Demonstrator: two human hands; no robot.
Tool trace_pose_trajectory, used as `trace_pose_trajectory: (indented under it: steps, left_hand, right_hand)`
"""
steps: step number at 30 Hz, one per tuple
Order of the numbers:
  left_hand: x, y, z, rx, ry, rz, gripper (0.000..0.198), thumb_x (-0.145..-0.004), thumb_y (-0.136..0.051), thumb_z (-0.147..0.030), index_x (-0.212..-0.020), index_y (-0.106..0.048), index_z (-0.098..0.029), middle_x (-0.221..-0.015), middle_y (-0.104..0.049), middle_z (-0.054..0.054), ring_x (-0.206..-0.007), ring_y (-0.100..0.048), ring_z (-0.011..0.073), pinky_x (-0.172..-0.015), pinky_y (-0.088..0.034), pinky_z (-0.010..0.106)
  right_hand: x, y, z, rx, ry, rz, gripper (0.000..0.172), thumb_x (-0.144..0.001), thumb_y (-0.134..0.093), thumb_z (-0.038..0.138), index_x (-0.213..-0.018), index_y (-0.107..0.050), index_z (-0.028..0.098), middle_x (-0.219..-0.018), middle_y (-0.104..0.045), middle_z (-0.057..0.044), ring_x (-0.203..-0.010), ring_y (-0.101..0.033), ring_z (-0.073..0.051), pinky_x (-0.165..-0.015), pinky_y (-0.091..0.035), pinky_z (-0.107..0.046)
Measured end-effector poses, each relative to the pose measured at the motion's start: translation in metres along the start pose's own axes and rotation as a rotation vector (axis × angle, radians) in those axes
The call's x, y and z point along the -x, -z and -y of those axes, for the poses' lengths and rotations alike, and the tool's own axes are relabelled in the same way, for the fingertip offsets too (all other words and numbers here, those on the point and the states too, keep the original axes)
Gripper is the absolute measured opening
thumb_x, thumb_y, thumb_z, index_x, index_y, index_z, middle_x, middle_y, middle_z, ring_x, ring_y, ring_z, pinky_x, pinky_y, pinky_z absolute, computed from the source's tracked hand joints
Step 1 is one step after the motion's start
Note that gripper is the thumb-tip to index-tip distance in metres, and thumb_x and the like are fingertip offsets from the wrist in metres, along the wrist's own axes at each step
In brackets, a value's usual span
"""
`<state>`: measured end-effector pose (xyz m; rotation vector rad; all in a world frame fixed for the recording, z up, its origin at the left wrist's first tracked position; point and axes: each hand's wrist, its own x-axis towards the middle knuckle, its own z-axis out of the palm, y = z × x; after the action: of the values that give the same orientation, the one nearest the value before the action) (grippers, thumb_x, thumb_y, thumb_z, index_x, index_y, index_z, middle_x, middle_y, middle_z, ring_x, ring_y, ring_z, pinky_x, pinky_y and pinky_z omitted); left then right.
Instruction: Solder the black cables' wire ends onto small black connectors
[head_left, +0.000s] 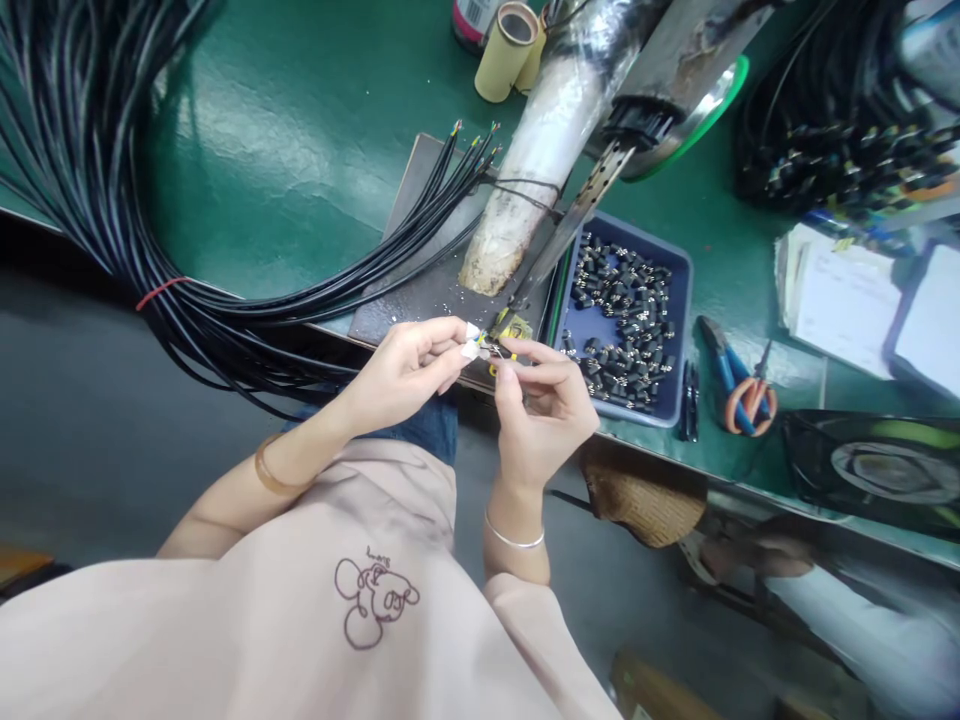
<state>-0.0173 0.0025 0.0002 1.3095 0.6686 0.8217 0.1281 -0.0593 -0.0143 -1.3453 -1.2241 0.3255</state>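
My left hand (409, 370) is closed in a pinch, with white coverings on the fingertips, at the bench's front edge. Close to its right, my right hand (544, 400) pinches too. Between the fingertips is a small piece with thin wires (491, 348), too small to make out fully. The tip of a soldering iron (551, 240) comes down just above the fingers. Many black cables (247, 310), tied with a red band, run from the left; several stripped ends lie on a dark board (379, 312). A blue tray (681, 330) of small black connectors stands at the right.
A foil-wrapped tube (525, 180) slants over the board. Pliers (724, 365) and orange-handled scissors (752, 403) lie right of the tray, near papers (844, 300) and a dark fan-like object (885, 470). Yellow rolls (504, 55) stand behind. Another person's sleeve (855, 620) shows lower right.
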Motion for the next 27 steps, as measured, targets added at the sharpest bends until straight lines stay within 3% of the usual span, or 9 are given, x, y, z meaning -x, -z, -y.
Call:
trace_pose_trajectory:
  steps: [5,18,27]
  left_hand:
    - [-0.004,0.000,0.002,0.000,0.011,-0.010,0.034,-0.096,-0.062,-0.047,-0.082,-0.055,-0.017,-0.055,-0.046,-0.006,-0.048,-0.038,0.0064,-0.048,-0.033,0.019]
    - [-0.004,-0.001,-0.007,-0.063,-0.001,-0.055,0.033,-0.097,-0.061,-0.046,-0.080,-0.053,-0.018,-0.057,-0.045,-0.006,-0.050,-0.037,0.0074,-0.048,-0.030,0.021]
    - [-0.004,-0.002,-0.009,-0.034,0.018,-0.058,0.036,-0.096,-0.065,-0.047,-0.079,-0.054,-0.018,-0.056,-0.046,-0.006,-0.051,-0.038,0.0072,-0.048,-0.032,0.021]
  right_hand:
    - [-0.004,0.000,-0.001,0.025,0.000,0.020,0.013,-0.089,-0.073,0.022,-0.078,-0.065,0.021,-0.096,-0.079,-0.003,-0.086,-0.077,-0.016,-0.070,-0.064,-0.029]
    - [-0.013,-0.001,0.006,0.119,0.105,0.016,0.012,-0.087,-0.074,0.015,-0.079,-0.070,0.023,-0.088,-0.077,0.000,-0.092,-0.077,-0.019,-0.080,-0.064,-0.037]
    - [-0.005,-0.002,0.008,0.001,0.013,-0.007,0.012,-0.090,-0.071,0.019,-0.081,-0.063,0.022,-0.102,-0.078,-0.003,-0.084,-0.078,-0.016,-0.071,-0.066,-0.032]
